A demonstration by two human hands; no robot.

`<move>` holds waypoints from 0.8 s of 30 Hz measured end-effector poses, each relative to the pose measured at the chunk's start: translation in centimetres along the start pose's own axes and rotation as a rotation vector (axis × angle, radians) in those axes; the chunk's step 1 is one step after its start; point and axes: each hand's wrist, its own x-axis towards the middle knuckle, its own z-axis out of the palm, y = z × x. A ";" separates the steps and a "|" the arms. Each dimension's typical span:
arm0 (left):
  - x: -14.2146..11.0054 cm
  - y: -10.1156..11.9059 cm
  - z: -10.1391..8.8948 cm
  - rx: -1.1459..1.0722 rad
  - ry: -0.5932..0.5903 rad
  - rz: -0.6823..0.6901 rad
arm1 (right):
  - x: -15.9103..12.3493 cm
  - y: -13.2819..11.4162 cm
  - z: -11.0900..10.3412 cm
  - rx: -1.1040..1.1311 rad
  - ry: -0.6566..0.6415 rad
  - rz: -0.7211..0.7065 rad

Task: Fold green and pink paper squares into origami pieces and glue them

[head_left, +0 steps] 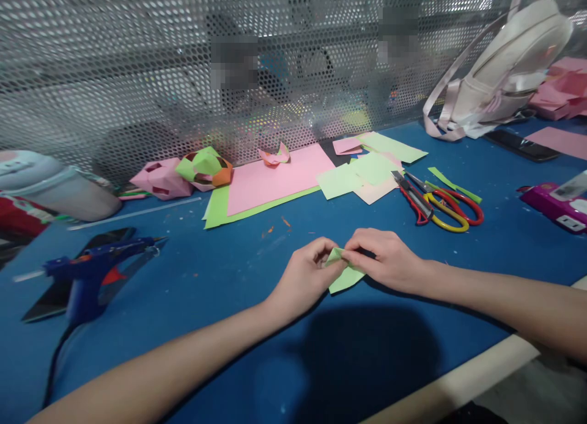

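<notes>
A small piece of light green paper (345,281), partly folded, lies between my two hands just above the blue table. My left hand (312,266) pinches its left side with thumb and fingers. From the right, my right hand (385,256) grips the top edge, its fingertips close to those of the left. Parts of the paper are hidden under the fingers. Beyond the hands lie pale green sheets (337,178), a large pink sheet (275,182) on a brighter green one, a red box cutter (415,201) and scissors (452,211) with red and yellow handles.
A blue glue gun (92,271) with a cord rests at left over a dark flat object. Folded paper shapes (160,178) stand by the perforated metal screen (137,63). At right are a pale backpack (504,76), a phone (520,144) and a purple device (557,204).
</notes>
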 end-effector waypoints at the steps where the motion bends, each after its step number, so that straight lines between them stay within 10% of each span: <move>1: 0.0 0.1 0.0 -0.007 -0.016 0.000 | 0.0 0.0 0.0 0.005 0.010 -0.004; 24: -0.2 0.8 -0.7 -0.014 -0.121 0.085 | 0.3 0.0 -0.7 0.139 0.026 0.060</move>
